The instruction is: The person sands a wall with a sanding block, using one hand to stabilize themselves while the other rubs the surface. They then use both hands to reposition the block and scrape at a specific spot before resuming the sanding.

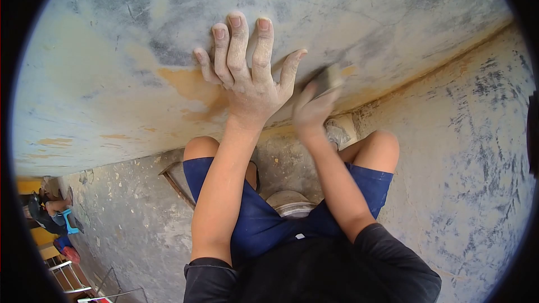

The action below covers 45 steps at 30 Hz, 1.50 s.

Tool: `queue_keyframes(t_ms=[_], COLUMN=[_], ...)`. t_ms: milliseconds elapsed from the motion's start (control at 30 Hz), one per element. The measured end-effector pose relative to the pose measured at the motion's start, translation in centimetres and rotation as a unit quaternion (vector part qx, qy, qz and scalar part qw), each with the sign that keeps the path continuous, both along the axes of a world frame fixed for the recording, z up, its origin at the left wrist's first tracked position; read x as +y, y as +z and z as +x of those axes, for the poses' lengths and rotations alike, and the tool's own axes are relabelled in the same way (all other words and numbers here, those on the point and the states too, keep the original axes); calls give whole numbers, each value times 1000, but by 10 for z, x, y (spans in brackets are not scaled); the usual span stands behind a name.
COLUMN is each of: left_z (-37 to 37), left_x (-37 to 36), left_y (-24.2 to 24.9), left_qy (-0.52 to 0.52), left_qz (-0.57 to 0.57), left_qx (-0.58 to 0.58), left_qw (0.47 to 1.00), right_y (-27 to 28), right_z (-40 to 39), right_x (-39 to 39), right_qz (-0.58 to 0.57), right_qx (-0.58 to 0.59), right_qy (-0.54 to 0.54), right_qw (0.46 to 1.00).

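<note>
My left hand (250, 81), coated in pale dust, lies with fingers spread against the patchy grey-white wall (370, 17). Just to its right, my right hand (313, 111) grips a small sanding block (328, 81) by its sides. Motion smears that hand and the block, so fine detail is lost. The block is at the wall surface, close to the left thumb. Around both hands the wall shows grey scuffs and an orange-brown patch (191, 87).
A second wall (449, 151) meets this one at a corner on the right. A hammer-like tool (177, 186) lies on the stained floor (135, 213) by my left leg. Between my legs is a round pale container (289, 201). Far left, a person (48, 207) sits near a blue stool (69, 221).
</note>
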<state>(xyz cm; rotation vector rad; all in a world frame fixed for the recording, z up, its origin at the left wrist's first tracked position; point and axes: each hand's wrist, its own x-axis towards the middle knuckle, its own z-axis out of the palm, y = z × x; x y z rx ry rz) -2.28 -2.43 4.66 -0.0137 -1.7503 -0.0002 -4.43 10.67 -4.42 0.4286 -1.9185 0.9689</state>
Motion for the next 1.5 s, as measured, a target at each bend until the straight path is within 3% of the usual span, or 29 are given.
queue_keyframes(t_ms=[67,167,300,400,467,533,567,667,800,900,933,1000,1100,1133,1200,1300,1333,1467,1500], left_z=[-1,1,3,0,-1,-2,-2,0,2,-4,-5,-7,-7,-7,-5,-7,-7,-8,-8], left_x=[-1,-1,-3,-2,-2,-1,-2,1,1,4,5,4,4,4,4,5,4,4,5], left_y=[1,1,2,1,1,1,1,1,2,0,0,0,0,1,0,0,1,1,1], left_qy=[-3,-6,-1,-4,-4,-7,-6,-9,2,-11,-11,-19,-15,-18,-11,-13,-11,-14,-17], left_qz=[-3,-5,-7,-4,-2,-1,0,1,8,35,34,33,29,28,33,34,33,30,28], left_qx=[6,2,-5,6,10,13,14,7,-5,35,37,48,47,47,39,46,48,51,52], left_qw=[1000,1000,1000,1000,1000,1000,1000,1000,1000,999,999,998,998,998,999,998,998,998,998], right_y=[-71,-70,47,80,23,-44,-57,-59,41,42,12,-59,-70,-50,22,59,45,-76,-76], right_z=[25,27,-6,-5,-9,12,14,18,-3,-14,-10,1,14,9,-5,-13,-18,11,12], right_x=[-8,-14,-2,2,4,-3,-4,0,3,13,7,9,9,7,1,6,7,8,7], right_qz=[-37,-81,-121,-188,-44,-40,-40,8,-115,-56,-61,-28,-5,-7,-63,-120,-57,39,38], right_qx=[-221,-196,2,-49,29,-127,-127,-167,-30,-3,16,-120,-167,-167,29,11,61,-121,-121], right_qy=[71,85,-5,10,-11,53,53,23,30,-16,1,49,40,38,11,39,-9,24,24], right_qw=[972,974,993,981,999,990,990,986,992,998,998,991,985,985,998,992,996,992,992])
